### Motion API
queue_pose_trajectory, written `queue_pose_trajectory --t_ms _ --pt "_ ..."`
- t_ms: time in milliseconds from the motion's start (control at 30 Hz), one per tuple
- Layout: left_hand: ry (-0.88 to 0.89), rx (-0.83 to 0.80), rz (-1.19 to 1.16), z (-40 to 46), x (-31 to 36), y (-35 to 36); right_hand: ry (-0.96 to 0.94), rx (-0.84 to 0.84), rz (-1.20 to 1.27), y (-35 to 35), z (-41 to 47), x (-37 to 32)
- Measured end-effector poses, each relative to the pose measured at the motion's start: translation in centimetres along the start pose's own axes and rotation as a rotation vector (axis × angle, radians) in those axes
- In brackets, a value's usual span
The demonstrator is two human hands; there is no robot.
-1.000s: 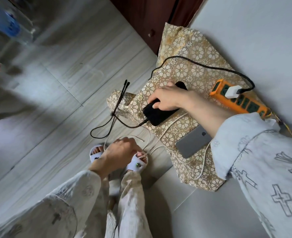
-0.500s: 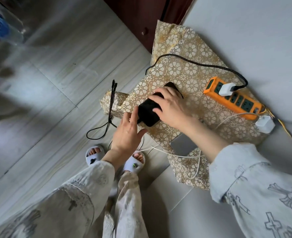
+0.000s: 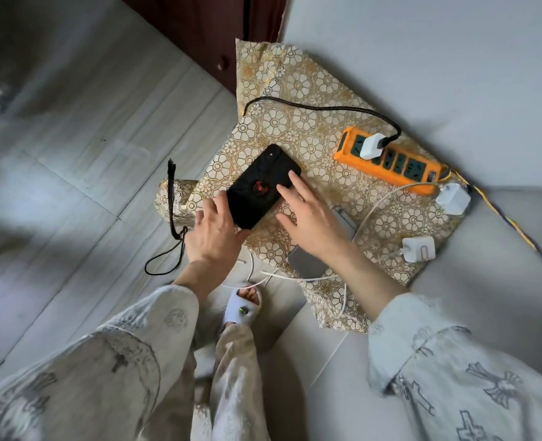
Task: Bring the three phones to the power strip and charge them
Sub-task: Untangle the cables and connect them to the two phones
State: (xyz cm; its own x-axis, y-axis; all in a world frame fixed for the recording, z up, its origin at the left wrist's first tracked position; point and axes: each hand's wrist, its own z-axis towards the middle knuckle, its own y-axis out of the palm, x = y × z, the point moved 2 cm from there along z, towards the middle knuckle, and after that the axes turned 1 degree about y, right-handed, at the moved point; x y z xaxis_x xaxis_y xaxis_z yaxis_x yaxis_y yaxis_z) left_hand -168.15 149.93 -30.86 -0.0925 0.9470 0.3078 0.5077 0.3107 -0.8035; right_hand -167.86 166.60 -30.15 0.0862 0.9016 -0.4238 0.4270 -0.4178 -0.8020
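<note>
**Two hands on the black phone**

The black phone (image 3: 263,185) w/ a small red mark on its back is lying face down on the gold flower cloth (image 3: 298,128). It is tilted, w/ its top end pointing to about 1 o'clock.

The left hand (image 3: 214,232) is at the phone's bottom end, at about 7 o'clock from it. Its fingers are curling around that end and gripping it. The right hand (image 3: 311,218) is at about 4 o'clock from the phone. Its fingers are spread out flat, not gripping; two fingertips (image 3: 292,176) are touching the phone's right edge.

A grey phone (image 3: 307,265) is lying on the cloth too, partly hiding under the right wrist, at about 5 o'clock from the black one. I can only see these two phones.

The orange power strip (image 3: 390,160) is sitting on the cloth at about 2 o'clock from the black phone, apart from it. A white charger (image 3: 371,146) is plugged into it, w/ a black cable (image 3: 311,108) looping away over the cloth. Two more white chargers are lying loose: one (image 3: 452,198) just beside the strip's right end, one (image 3: 419,248) lower down at the cloth's edge. White cables (image 3: 374,211) are running from them across the cloth & down toward the floor.

A black strap (image 3: 171,198) is hanging off the cloth's left edge. A foot in a white slipper (image 3: 242,305) is standing on the floor below.
</note>
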Motion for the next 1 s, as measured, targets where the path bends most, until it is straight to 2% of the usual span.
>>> queue_pose_trajectory --t_ms 67,167,267,400,500,633,833,933,1000 --pt "0.009 0.024 0.070 -0.4 0.5 -0.4 0.092 0.171 0.064 -1.0 -1.6 0.9" --pt "0.154 0.030 0.193 -1.0 2.1 -0.6 0.270 0.353 0.082 -2.3 -4.6 3.8" --pt "0.314 -0.094 0.277 -0.8 4.1 0.4 0.437 0.391 0.053 -3.5 -6.9 7.7" --pt "0.326 -0.216 0.305 0.9 7.4 1.7 0.619 0.449 -0.053 -5.9 -7.4 13.1" --pt "0.334 -0.270 0.360 1.9 9.5 2.6 0.646 0.447 -0.115 -7.6 -6.8 16.2" --pt "0.311 -0.261 0.466 2.4 9.8 3.7 0.669 0.339 -0.230 -8.6 -6.1 19.4" --pt "0.323 -0.297 0.523 2.8 9.3 3.4 0.674 0.288 -0.331 -9.0 -5.5 21.0" --pt "0.305 -0.279 0.546 2.6 9.4 3.3 0.675 0.340 -0.244 -9.3 -5.7 20.7" --pt "0.300 -0.274 0.538 2.3 9.5 3.2 0.694 0.452 -0.022 -9.4 -6.0 20.2"
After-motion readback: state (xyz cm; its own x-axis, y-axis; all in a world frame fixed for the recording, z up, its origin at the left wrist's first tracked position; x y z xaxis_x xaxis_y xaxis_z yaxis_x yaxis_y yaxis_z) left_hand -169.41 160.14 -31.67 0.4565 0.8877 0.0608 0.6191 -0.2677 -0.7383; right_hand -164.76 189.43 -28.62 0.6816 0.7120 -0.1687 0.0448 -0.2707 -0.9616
